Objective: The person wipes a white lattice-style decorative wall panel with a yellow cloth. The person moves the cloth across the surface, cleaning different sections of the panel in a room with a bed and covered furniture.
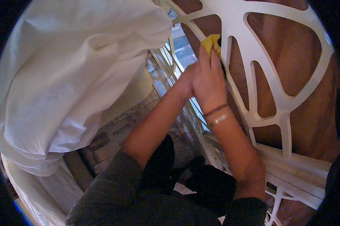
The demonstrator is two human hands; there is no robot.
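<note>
A yellow cloth with a dark patch is held under the fingers of my right hand, up against a white lattice panel with curved cut-outs. My right wrist wears a thin dark band. Close against its left side is my left hand, and the two hands appear to touch. The fingers of my left hand are mostly hidden behind the right, so whether they grip anything does not show. Through the openings of the panel, brown fabric is visible.
White cloth hangs in folds over something on my left. Below lies a patterned wood-look floor. A pale ledge runs under the panel, with a second lattice beneath it. Bright glass shows beyond my hands.
</note>
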